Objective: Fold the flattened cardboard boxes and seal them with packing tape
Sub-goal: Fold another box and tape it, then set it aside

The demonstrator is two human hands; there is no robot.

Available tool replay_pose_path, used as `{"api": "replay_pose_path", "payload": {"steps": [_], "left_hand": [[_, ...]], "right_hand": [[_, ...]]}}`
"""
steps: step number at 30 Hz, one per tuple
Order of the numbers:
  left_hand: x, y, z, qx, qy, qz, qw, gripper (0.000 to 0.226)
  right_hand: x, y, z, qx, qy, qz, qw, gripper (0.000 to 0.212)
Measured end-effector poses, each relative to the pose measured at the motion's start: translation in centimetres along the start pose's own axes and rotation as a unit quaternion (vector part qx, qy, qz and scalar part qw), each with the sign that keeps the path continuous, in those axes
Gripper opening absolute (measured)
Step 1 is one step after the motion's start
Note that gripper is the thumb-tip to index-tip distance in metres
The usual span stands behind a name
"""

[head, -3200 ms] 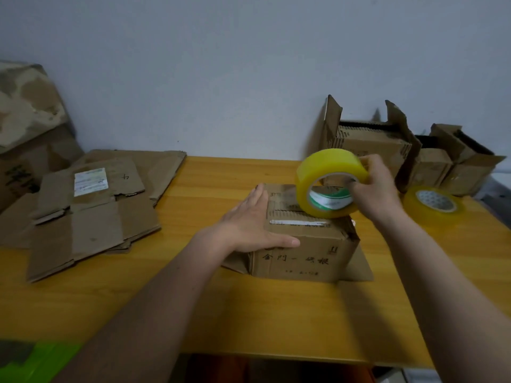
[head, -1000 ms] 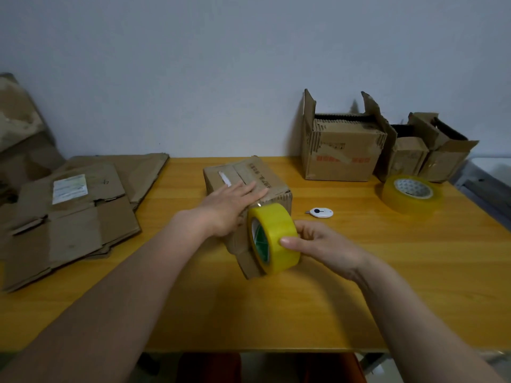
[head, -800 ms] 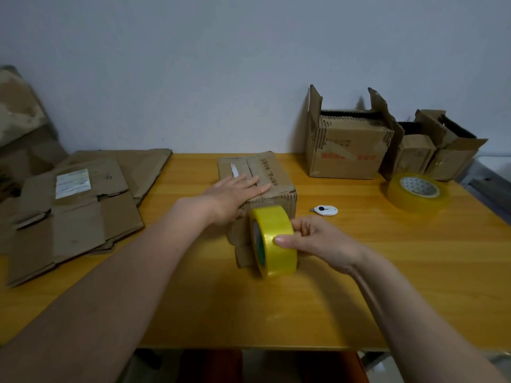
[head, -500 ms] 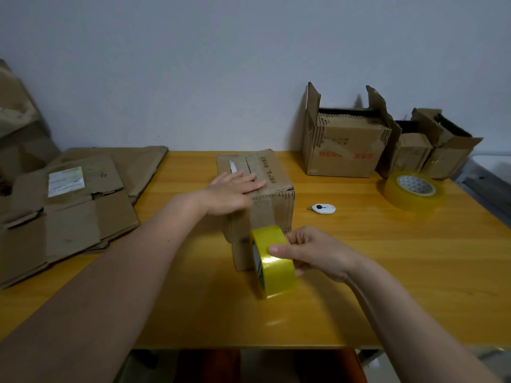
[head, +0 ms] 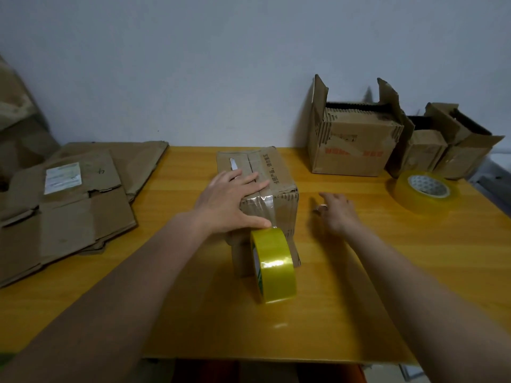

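Right hand (head: 336, 214) has released the tape roll (head: 273, 265), now standing at centre, fingers loose over a small white object. Left hand (head: 229, 200) presses flat on the box (head: 279, 183); spare roll (head: 424, 190) at right.

Everything's looking pretty warm-toned here: the honey-yellow wooden table (head: 359, 272) is sitting under a plain brown corrugated cardboard box (head: 279, 189) with dark printed characters, the glossy translucent yellow tape roll (head: 273, 268) is showing a green-and-white inner label, and the pale grey-blue wall (head: 221, 64) is staying patternless.
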State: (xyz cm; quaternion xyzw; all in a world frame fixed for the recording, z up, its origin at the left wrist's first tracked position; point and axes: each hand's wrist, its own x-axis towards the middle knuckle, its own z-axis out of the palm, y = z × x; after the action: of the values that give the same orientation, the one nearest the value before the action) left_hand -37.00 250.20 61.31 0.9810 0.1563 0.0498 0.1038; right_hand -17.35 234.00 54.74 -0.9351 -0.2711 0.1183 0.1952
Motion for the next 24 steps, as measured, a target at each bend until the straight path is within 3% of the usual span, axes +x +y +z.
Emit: {"api": "replay_pose_path", "payload": {"steps": [3, 5, 8, 11, 14, 18, 21, 23, 24], "left_hand": [[0.2, -0.1, 0.0, 0.003, -0.005, 0.001, 1.0, 0.093], [0.2, -0.2, -0.1, 0.001, -0.004, 0.006, 1.0, 0.093], [0.5, -0.5, 0.0, -0.01, 0.011, 0.018, 1.0, 0.094], [0.7, -0.4, 0.3, -0.028, 0.041, 0.013, 0.999, 0.098], [0.3, 0.0, 1.0, -0.067, 0.098, 0.006, 0.993, 0.108], [-0.8, 1.1, 1.7, -0.093, 0.173, -0.023, 0.98, 0.116], [-2.6, 2.9, 2.2, -0.21, 0.252, -0.168, 0.93, 0.115], [-4.0, 4.1, 3.1, -0.344, 0.283, -0.278, 0.851, 0.1], [-4.4, 4.6, 3.4, -0.425, 0.261, -0.32, 0.806, 0.088]], "right_hand": [[0.7, 0.8, 0.9, -0.08, 0.006, -0.011, 0.997, 0.039], [0.8, 1.4, 1.3, -0.066, 0.036, -0.026, 0.997, 0.03], [0.3, 2.1, 1.3, 0.09, 0.053, 0.002, 0.995, 0.019], [-2.4, 2.0, -0.4, 0.276, 0.094, 0.043, 0.955, 0.029], [-5.9, 0.2, -2.3, 0.337, 0.178, -0.066, 0.922, 0.017], [-9.0, -4.3, -3.0, 0.276, 0.135, -0.314, 0.898, 0.021], [-9.3, -5.9, -2.4, 0.205, 0.095, -0.373, 0.9, 0.029], [-9.4, -6.3, -2.2, 0.2, 0.082, -0.35, 0.911, 0.033], [-9.5, -6.4, -2.1, 0.194, 0.083, -0.345, 0.915, 0.034]]}}
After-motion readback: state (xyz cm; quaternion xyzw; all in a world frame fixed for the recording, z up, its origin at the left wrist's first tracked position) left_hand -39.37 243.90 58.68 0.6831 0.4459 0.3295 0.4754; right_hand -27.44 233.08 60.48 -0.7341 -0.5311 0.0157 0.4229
